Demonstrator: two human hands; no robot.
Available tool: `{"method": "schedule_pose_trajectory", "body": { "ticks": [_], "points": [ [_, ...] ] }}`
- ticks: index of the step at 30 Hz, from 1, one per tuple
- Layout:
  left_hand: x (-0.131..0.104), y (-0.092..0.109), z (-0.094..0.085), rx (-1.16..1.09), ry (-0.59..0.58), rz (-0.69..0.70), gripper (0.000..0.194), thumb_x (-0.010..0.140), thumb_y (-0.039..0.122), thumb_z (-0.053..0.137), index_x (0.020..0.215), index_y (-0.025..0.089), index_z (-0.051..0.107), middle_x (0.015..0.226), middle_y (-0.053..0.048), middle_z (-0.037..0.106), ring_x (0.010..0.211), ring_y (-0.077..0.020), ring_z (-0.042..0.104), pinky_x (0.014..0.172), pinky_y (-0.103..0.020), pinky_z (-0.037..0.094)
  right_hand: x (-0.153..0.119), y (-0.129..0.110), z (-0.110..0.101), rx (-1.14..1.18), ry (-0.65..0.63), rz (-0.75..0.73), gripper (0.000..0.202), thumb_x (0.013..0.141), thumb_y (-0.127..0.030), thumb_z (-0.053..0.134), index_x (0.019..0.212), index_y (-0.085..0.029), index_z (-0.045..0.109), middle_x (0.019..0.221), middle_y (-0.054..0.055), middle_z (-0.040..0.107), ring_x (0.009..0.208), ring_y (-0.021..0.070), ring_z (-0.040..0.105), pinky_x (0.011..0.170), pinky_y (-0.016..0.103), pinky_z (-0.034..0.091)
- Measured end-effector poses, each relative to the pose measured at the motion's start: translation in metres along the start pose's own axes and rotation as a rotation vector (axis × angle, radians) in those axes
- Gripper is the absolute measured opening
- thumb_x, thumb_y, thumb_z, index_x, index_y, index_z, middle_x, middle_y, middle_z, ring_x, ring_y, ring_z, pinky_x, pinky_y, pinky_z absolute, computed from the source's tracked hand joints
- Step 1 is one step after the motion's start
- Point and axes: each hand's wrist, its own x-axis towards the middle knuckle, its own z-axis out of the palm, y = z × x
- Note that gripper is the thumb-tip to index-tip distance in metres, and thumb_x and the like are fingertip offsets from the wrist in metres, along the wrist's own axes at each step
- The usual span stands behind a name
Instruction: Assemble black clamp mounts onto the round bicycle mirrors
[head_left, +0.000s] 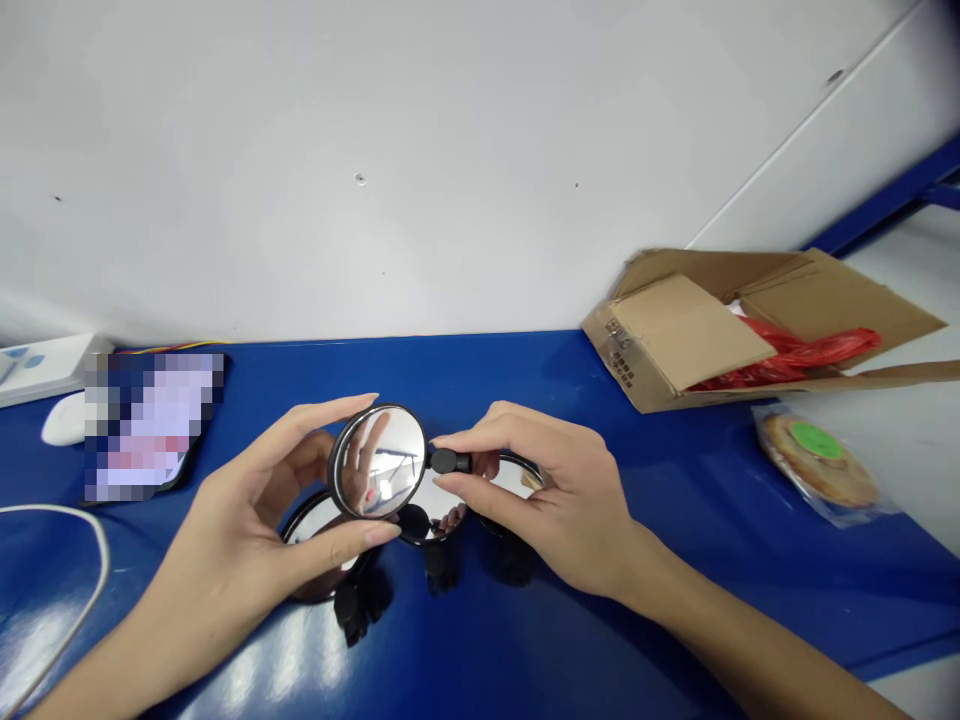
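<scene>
Between both hands is a small round mirror point(384, 460) with a black rim and a short black stem point(451, 461). My left hand point(289, 500) grips the rim, thumb below and fingers above. On the right, my right hand point(540, 490) pinches the stem between thumb and fingers. The reflective face is turned toward me. Beneath the hands lie several similar round mirrors on the blue table: a left one point(304, 520) partly behind my left hand, a middle one point(433, 515), and a right one point(517, 472) mostly covered by my right hand.
A phone with a blurred screen point(157, 420) lies at the left, beside a white mouse point(66, 420) and a white box point(56, 365). A white cable point(101, 560) curves at the left edge. At the right stand an open cardboard box point(682, 330) and a wrapped round pastry point(817, 460).
</scene>
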Motion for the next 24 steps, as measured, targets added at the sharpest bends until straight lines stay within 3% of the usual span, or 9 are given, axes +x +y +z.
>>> {"method": "schedule_pose_trajectory", "body": {
  "ticks": [2, 7, 9, 14, 17, 20, 24],
  "points": [
    [0.002, -0.003, -0.003, 0.027, -0.006, -0.017, 0.082, 0.084, 0.045, 0.103, 0.158, 0.043, 0.067, 0.123, -0.001, 0.087, 0.116, -0.0330, 0.083, 0.083, -0.031, 0.074, 0.001, -0.001, -0.001, 0.034, 0.002, 0.015, 0.015, 0.105, -0.026, 0.089, 0.119, -0.022, 0.086, 0.088, -0.001, 0.078, 0.075, 0.0139, 0.071, 0.073, 0.029, 0.060],
    [0.006, -0.008, -0.006, 0.031, -0.030, 0.036, 0.071, 0.094, 0.053, 0.095, 0.159, 0.045, 0.068, 0.149, -0.003, 0.081, 0.134, -0.0332, 0.077, 0.117, -0.043, 0.063, 0.002, 0.000, -0.004, 0.125, -0.030, 0.027, 0.030, 0.103, -0.024, 0.091, 0.132, -0.025, 0.083, 0.101, 0.001, 0.081, 0.077, 0.0132, 0.069, 0.077, 0.029, 0.062],
    [0.006, -0.007, -0.006, 0.028, -0.044, 0.049, 0.066, 0.097, 0.058, 0.090, 0.158, 0.043, 0.070, 0.149, -0.005, 0.082, 0.135, -0.0378, 0.077, 0.116, -0.048, 0.064, 0.001, 0.002, -0.004, 0.124, -0.074, 0.011, 0.030, 0.103, -0.027, 0.092, 0.132, -0.026, 0.084, 0.106, 0.003, 0.082, 0.081, 0.0146, 0.070, 0.079, 0.030, 0.063],
    [0.004, -0.002, -0.007, 0.045, -0.090, 0.044, 0.065, 0.096, 0.065, 0.085, 0.157, 0.045, 0.072, 0.137, -0.007, 0.088, 0.114, -0.0421, 0.085, 0.088, -0.049, 0.074, -0.004, 0.002, -0.003, 0.053, -0.086, -0.024, 0.018, 0.111, -0.021, 0.080, 0.127, -0.027, 0.087, 0.101, 0.002, 0.072, 0.085, 0.0141, 0.071, 0.074, 0.027, 0.061],
    [0.003, -0.004, -0.010, 0.067, -0.090, 0.074, 0.061, 0.104, 0.065, 0.076, 0.160, 0.046, 0.067, 0.145, -0.006, 0.084, 0.126, -0.0407, 0.081, 0.103, -0.050, 0.070, -0.004, 0.000, -0.004, -0.056, -0.021, -0.061, 0.012, 0.112, -0.021, 0.079, 0.120, -0.023, 0.087, 0.103, 0.003, 0.067, 0.080, 0.0126, 0.067, 0.068, 0.026, 0.059],
    [0.005, -0.008, -0.013, 0.105, -0.070, 0.107, 0.058, 0.111, 0.062, 0.068, 0.165, 0.042, 0.061, 0.153, -0.008, 0.078, 0.145, -0.0398, 0.071, 0.122, -0.055, 0.058, -0.001, 0.000, -0.004, -0.162, -0.005, -0.139, 0.010, 0.115, -0.025, 0.075, 0.115, -0.021, 0.084, 0.107, 0.006, 0.074, 0.085, 0.0152, 0.071, 0.074, 0.029, 0.062],
    [0.008, -0.014, -0.015, 0.149, -0.052, 0.113, 0.055, 0.113, 0.059, 0.066, 0.164, 0.038, 0.062, 0.149, -0.010, 0.079, 0.145, -0.0388, 0.069, 0.127, -0.056, 0.054, 0.002, 0.002, -0.006, -0.304, -0.073, -0.285, 0.016, 0.119, -0.025, 0.067, 0.115, -0.019, 0.081, 0.103, 0.008, 0.081, 0.094, 0.0192, 0.076, 0.082, 0.033, 0.064]
  ]
}}
